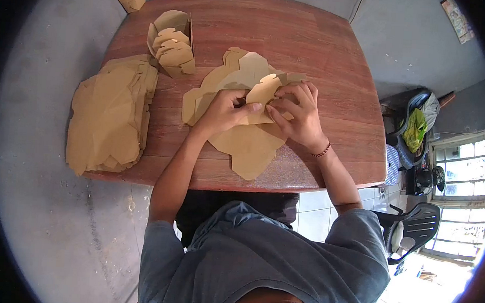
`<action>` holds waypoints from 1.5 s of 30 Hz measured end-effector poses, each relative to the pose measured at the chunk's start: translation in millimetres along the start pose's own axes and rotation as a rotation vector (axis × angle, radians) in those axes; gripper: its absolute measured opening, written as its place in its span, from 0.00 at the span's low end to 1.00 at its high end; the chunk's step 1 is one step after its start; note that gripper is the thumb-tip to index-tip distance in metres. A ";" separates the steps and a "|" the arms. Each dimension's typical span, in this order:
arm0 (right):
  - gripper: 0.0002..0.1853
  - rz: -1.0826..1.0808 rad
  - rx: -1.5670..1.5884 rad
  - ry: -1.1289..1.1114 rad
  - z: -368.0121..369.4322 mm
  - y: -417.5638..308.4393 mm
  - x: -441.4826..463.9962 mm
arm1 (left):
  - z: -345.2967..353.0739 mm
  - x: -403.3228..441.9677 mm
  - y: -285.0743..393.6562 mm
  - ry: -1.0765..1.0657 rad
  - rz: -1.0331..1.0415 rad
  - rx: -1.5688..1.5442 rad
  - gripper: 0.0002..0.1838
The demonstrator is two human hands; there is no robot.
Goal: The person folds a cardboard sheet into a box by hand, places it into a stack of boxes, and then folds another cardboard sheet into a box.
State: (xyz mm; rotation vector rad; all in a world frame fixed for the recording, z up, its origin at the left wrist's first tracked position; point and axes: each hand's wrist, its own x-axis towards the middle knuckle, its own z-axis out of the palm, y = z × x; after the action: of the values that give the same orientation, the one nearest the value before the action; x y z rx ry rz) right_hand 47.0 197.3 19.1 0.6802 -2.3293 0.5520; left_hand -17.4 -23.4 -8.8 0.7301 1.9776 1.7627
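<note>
A small cardboard piece (264, 94) with folded panels is held upright between my two hands, above the table's middle. My left hand (226, 110) grips its left lower edge, thumb in front. On its right side, my right hand (298, 111) pinches the edge with bent fingers; a bracelet circles that wrist. Beneath both hands lie flat, die-cut cardboard sheets (252, 149) with rounded flaps. Parts of the held piece are hidden behind my fingers.
A tall stack of flat cardboard cut-outs (106, 116) sits at the table's left edge. Behind it stands an open cardboard box (171, 43) with folded pieces inside. The reddish wooden table (291, 29) meets grey walls; a black plastic chair (418, 227) stands at right.
</note>
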 end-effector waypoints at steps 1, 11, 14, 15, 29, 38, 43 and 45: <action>0.07 -0.003 0.017 -0.002 -0.3 1.1 -0.5 | 0.4 0.0 0.2 0.006 0.011 0.004 0.16; 0.26 -0.127 0.036 -0.089 -18.4 10.8 4.8 | -5.4 1.6 -5.5 0.014 0.042 -0.014 0.15; 0.42 0.099 0.244 -0.016 -9.8 14.7 -6.8 | -2.8 -2.5 4.9 0.003 0.059 -0.083 0.16; 0.42 0.099 0.243 -0.016 -12.3 14.1 -6.1 | -3.2 -2.7 3.8 -0.024 0.090 -0.009 0.16; 0.13 0.008 0.024 -0.229 -21.8 13.3 -3.2 | 6.4 -4.5 5.4 -0.027 0.225 0.272 0.16; 0.13 0.347 0.230 -0.003 -31.4 21.1 3.8 | -8.6 -5.5 9.1 0.729 0.804 0.745 0.14; 0.14 0.497 0.366 -0.079 -33.2 20.7 1.8 | -1.5 3.2 5.4 0.626 0.710 0.529 0.27; 0.14 0.526 0.440 -0.081 -30.2 20.9 0.0 | 1.3 3.5 4.1 0.396 0.648 0.487 0.29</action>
State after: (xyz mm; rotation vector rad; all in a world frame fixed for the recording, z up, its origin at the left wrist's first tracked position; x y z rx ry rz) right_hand 48.5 229.8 36.2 0.2645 -2.4854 1.3201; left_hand -18.8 -20.0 -4.7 1.3972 2.7103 1.8753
